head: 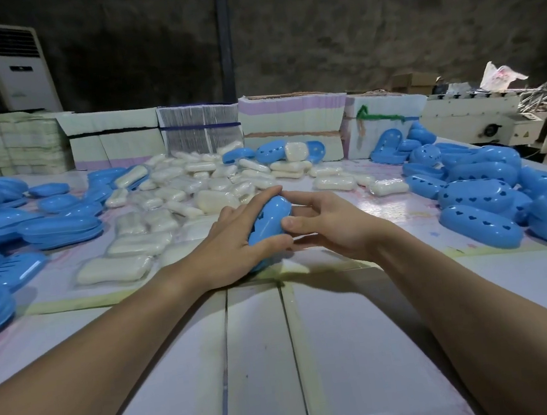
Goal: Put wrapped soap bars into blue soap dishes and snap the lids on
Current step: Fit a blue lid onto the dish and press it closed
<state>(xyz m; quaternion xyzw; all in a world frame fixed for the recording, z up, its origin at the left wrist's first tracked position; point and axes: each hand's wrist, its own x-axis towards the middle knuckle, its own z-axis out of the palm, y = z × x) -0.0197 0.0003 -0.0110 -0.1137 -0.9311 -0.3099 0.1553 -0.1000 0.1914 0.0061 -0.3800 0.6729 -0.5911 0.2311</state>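
L hand (235, 243) + R hand (328, 226) both curled round blue soap dish (272, 219), fingers gripping its sides

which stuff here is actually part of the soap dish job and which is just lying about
Job: blue soap dish held by left hand and right hand; wrapped soap bars; loose blue dish halves.

Lying about: stacked flat cartons; air conditioner; plastic bag.

Two bare forearms are seen from the head cam, w/ no sleeves, cuffs or gloves shown anywhere in view. Left hand (235, 243) & right hand (329, 224) are uncovered; no rings, watch or wristbands are seen. Nails are kept short & unpainted. Upper arms are cut off by frame edge.
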